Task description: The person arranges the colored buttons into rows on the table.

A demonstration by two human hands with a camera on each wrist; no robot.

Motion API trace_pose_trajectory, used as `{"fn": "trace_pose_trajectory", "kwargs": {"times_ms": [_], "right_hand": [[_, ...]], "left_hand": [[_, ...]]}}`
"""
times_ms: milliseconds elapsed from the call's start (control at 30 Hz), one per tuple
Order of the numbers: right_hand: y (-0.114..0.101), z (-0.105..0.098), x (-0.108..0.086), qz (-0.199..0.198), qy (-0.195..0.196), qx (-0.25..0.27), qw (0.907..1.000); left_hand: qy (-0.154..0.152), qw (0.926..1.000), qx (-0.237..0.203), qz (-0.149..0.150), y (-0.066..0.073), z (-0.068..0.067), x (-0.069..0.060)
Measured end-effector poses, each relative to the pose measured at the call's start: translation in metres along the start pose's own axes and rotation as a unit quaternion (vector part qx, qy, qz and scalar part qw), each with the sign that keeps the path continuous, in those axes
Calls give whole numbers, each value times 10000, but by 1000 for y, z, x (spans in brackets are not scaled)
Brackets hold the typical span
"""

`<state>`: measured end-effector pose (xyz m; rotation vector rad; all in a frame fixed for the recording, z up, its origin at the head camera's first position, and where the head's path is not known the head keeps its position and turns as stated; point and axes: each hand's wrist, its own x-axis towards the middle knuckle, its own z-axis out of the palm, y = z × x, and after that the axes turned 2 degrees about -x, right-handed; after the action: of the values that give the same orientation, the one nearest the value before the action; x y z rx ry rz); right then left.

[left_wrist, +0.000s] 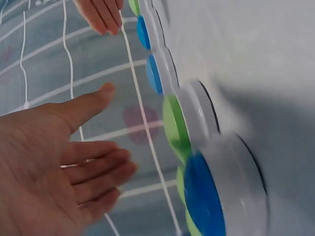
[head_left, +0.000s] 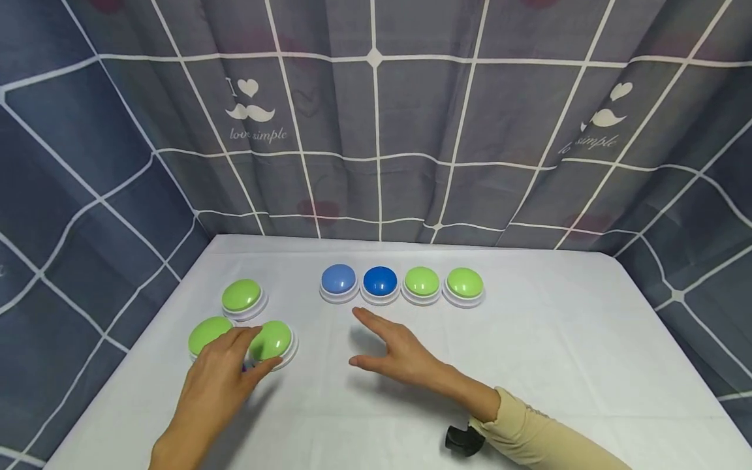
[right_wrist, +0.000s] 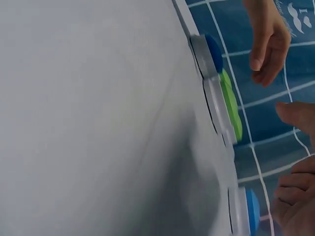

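Note:
My left hand [head_left: 214, 378] hovers over a group of push buttons at the left, fingers extended and holding nothing. Around it are three green buttons, one at the back [head_left: 241, 296], one at the left [head_left: 209, 333] and one at the right [head_left: 272, 341]. A blue button [left_wrist: 204, 196] of this group shows in the left wrist view; in the head view the hand mostly hides it. My right hand [head_left: 402, 352] hangs above the table, thumb and fingers spread, in front of a row with a light blue button [head_left: 338, 279], a darker blue button [head_left: 380, 282] and two green buttons [head_left: 422, 282].
All the buttons have white round bases and stand on a white-covered table [head_left: 564, 365]. A grey curtain with white lines [head_left: 411, 117] surrounds its back and sides. Beneath the right wrist, near the sleeve, is a black object [head_left: 464, 441].

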<state>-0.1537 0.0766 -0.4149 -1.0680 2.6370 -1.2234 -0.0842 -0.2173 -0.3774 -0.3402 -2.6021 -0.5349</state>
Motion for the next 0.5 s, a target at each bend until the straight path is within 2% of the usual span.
{"fn": "trace_pose_trajectory", "kwargs": {"times_ms": [100,200,333,500], "right_hand": [[-7,13,11,26,-296,104,9995],[-11,29,23,-1,-448,226,9987],[-12,52,38,57,-515,139,9986],[-16,72,53,208,-586,-139,9980]], "left_hand": [[-274,9985,247,-406,-10,-7,-13],[-538,9957,448,-599,-20,-8,-22],[-709,9942,571,-575,-27,-4,-26],[-856,9935,623,-421,-33,3,-23]]}}
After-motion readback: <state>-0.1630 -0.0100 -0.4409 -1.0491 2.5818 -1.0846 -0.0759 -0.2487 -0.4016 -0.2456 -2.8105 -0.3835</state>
